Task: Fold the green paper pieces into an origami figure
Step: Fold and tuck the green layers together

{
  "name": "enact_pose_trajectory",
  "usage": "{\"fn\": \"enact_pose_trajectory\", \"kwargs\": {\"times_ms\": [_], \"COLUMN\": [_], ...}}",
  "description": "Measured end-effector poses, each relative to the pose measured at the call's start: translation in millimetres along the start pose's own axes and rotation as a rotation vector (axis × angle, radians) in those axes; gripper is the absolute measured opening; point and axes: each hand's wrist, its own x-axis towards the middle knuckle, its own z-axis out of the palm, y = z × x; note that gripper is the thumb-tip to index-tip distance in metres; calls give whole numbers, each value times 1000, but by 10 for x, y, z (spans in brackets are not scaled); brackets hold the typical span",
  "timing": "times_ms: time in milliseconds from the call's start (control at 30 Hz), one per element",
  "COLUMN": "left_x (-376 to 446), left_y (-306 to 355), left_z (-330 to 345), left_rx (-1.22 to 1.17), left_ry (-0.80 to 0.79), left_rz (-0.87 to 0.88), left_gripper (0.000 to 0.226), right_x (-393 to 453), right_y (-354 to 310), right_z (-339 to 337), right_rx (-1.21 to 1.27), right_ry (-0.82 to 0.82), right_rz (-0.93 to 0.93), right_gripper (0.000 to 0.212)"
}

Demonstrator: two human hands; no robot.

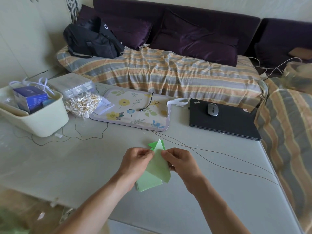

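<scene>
Green paper pieces (155,168) sit between our hands above the near part of the table (84,166); a pale pointed flap stands up, brighter green tips behind it. Our left hand (135,162) pinches the left edge near the top, and our right hand (179,162) pinches the right edge, fingers curled. Farther off lie a floral mat (135,108), a closed black laptop (222,119) with a mouse (212,109) on it, and a cream bin (38,119). Beyond is a striped sofa (160,71).
</scene>
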Motion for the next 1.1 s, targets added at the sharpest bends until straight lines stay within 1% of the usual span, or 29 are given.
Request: {"fn": "enact_pose_trajectory", "kwargs": {"times_ms": [133, 333, 467, 533, 633, 700, 800, 933, 1000, 1067, 1100], "left_x": [3, 41, 24, 33, 70, 80, 95, 127, 115, 81, 61], "left_y": [-16, -20, -25, -22, -36, -58, -85, -75, -65, -53, -50], "left_z": [18, -11, 1, 5, -27, -33, -19, -41, -47, -28, -20], "left_rx": [-21, -78, -102, -114, -116, -114, -107, -104, -72, 1, 44], "left_ry": [28, 95, 83, 106, 149, 152, 179, 218, 199, 218, 238], "left_rz": [-15, -31, -21, -26, -38, -41, -44, -63, -86, -93, -85], "left_gripper": [22, 21, 34, 35, 32, 25, 17, 14, 11, 4, 14], "right_x": [-2, -25, -24, -20, -31, -33, -28, -38, -25, -12, -10], "right_y": [-13, -18, -19, -24, -24, -25, -36, -35, -8, 18, 29], "right_z": [16, 15, 30, 33, 33, 34, 26, 14, 3, -10, -15], "right_rx": [-33, -16, -86, -79, -78, -106, -112, -101, -154, -256, -322], "right_ry": [34, -32, 18, 8, -27, -26, -18, -30, -4, 10, 3], "right_rz": [-28, 3, -30, -27, -13, -24, -25, -7, -26, -55, -66], "right_gripper": [19, 29, 27, 26, 20, 14, 14, 13, 12, 14, 13]}}
